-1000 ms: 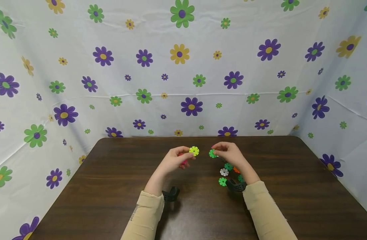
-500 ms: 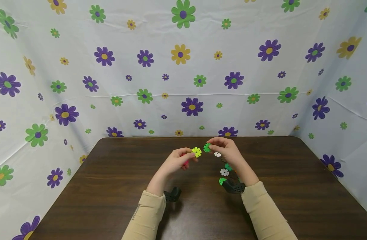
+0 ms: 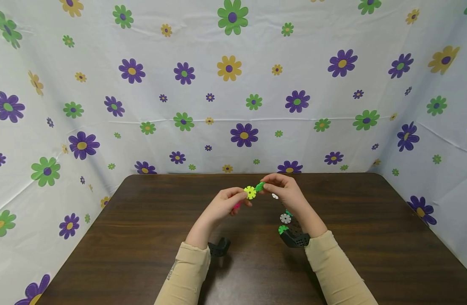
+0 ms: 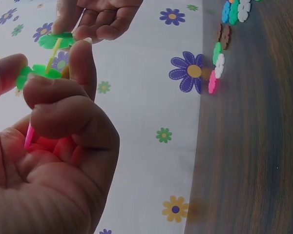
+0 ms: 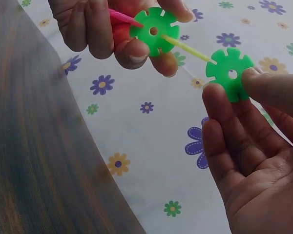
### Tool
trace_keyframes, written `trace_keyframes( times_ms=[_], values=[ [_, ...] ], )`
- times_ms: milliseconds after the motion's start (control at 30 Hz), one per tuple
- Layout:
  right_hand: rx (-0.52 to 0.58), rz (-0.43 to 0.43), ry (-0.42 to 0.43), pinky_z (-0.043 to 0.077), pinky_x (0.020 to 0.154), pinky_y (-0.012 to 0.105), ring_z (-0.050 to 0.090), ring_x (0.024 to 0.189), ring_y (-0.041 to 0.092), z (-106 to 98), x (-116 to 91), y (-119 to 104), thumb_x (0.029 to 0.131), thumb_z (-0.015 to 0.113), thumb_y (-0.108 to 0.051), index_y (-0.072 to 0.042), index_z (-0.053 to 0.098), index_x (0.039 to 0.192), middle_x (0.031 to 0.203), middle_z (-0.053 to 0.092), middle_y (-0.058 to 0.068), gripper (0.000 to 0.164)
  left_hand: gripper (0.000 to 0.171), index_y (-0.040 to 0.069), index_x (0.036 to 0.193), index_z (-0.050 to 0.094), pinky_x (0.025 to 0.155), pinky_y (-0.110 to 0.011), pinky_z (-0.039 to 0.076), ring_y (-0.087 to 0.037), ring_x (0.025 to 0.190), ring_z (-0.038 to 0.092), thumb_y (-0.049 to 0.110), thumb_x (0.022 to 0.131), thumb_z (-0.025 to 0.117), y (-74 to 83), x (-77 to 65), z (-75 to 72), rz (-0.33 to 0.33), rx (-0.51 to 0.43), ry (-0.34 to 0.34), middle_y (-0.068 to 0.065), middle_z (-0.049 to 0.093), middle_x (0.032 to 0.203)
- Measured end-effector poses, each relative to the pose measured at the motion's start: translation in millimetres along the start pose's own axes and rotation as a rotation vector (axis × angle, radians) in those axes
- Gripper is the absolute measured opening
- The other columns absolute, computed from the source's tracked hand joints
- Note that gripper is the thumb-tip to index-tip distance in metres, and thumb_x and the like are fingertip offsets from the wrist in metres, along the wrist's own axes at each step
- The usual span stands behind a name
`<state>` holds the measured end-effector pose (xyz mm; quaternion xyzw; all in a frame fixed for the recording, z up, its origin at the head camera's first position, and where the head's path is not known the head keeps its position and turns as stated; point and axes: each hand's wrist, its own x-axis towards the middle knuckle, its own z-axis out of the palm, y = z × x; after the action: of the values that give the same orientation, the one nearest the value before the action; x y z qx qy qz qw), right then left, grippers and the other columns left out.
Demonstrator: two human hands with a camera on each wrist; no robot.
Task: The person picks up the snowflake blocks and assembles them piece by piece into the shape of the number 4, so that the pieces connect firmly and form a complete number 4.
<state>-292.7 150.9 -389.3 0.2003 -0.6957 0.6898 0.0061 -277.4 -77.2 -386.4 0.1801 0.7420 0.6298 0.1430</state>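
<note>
My left hand (image 3: 223,206) pinches a short chain of notched interlocking discs. In the right wrist view, its green disc (image 5: 142,36) sits between the fingers, with a pink disc (image 5: 125,18) on one side and a yellow disc (image 5: 190,49) on the other, both nearly edge-on. My right hand (image 3: 290,195) pinches a second green disc (image 3: 260,186) between thumb and fingers. That disc's rim meets the edge of the yellow disc at a notch; how deep they sit together, I cannot tell. Fingers hide most of the pink disc in the head view.
More interlocking discs lie on the dark wooden table (image 3: 142,237) beneath my right forearm, among them a white disc (image 3: 285,218) and a green disc (image 3: 283,229). The left wrist view shows brown discs (image 4: 226,37) and a pink disc (image 4: 212,82). A flowered cloth (image 3: 203,140) hangs behind.
My right hand has moved left with its green disc, which now touches the yellow disc. The left hand has shifted slightly right, and the green disc has turned more edge-on.
</note>
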Motion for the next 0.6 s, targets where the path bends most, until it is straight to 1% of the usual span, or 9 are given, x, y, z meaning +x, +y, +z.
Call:
trace_keyframes(
  times_ms=[67,200,267,333,433,533,600],
  values=[
    [0.000,-0.001,-0.002,0.053,0.086,0.036,0.069,0.085,0.024,0.1,0.2,-0.1,0.094,0.062,-0.006,0.011,0.061,0.106,0.095,0.066,0.007,0.020,0.027,0.004,0.109,0.065,0.055,-0.025,0.036,-0.013,0.054,0.038,0.027,0.100,0.053,1.2,-0.6,-0.2,0.001,-0.003,0.000,-0.010,0.069,0.090],
    [0.009,-0.010,-0.024,0.052,0.089,0.039,0.069,0.088,0.021,1.1,0.6,-0.2,0.095,0.062,-0.006,0.012,0.061,0.106,0.097,0.067,0.007,0.021,0.028,0.004,0.110,0.065,0.055,-0.024,0.035,-0.013,0.054,0.037,0.027,0.100,0.053,2.4,-1.3,-0.4,-0.005,-0.010,-0.007,-0.018,0.068,0.094],
    [0.009,-0.014,-0.032,0.052,0.089,0.039,0.069,0.089,0.020,1.8,0.5,-0.1,0.095,0.062,-0.007,0.012,0.062,0.107,0.098,0.067,0.007,0.022,0.029,0.002,0.110,0.064,0.055,-0.024,0.034,-0.012,0.053,0.036,0.027,0.101,0.052,2.5,-1.1,-0.6,0.000,-0.011,-0.013,-0.018,0.067,0.093],
    [0.008,-0.014,-0.035,0.052,0.089,0.038,0.069,0.089,0.020,2.6,0.3,0.1,0.095,0.062,-0.008,0.011,0.063,0.108,0.099,0.068,0.007,0.023,0.030,0.000,0.108,0.064,0.054,-0.024,0.034,-0.012,0.053,0.035,0.027,0.101,0.052,2.1,-0.7,-0.7,0.010,-0.011,-0.020,-0.014,0.065,0.087],
    [0.009,-0.009,-0.023,0.052,0.089,0.037,0.069,0.089,0.019,4.1,-0.2,0.6,0.094,0.063,-0.009,0.011,0.063,0.108,0.098,0.068,0.006,0.024,0.031,-0.002,0.100,0.061,0.053,-0.024,0.032,-0.012,0.052,0.033,0.027,0.102,0.051,2.0,0.1,-0.7,0.035,-0.024,-0.039,-0.007,0.057,0.076],
    [0.022,-0.014,-0.005,0.053,0.088,0.036,0.069,0.088,0.019,6.0,-0.3,0.9,0.094,0.064,-0.009,0.012,0.063,0.107,0.096,0.069,0.006,0.024,0.031,-0.003,0.097,0.059,0.051,-0.023,0.030,-0.011,0.053,0.032,0.026,0.103,0.049,2.8,0.0,-1.0,0.056,-0.054,-0.068,-0.006,0.048,0.074],
    [0.039,-0.021,0.006,0.053,0.087,0.035,0.069,0.087,0.018,7.4,0.1,1.5,0.094,0.064,-0.009,0.013,0.063,0.106,0.095,0.069,0.005,0.025,0.030,-0.003,0.098,0.058,0.050,-0.023,0.029,-0.011,0.053,0.032,0.026,0.104,0.048,3.4,-0.7,-1.7,0.059,-0.075,-0.083,-0.008,0.047,0.075]
  ],
)
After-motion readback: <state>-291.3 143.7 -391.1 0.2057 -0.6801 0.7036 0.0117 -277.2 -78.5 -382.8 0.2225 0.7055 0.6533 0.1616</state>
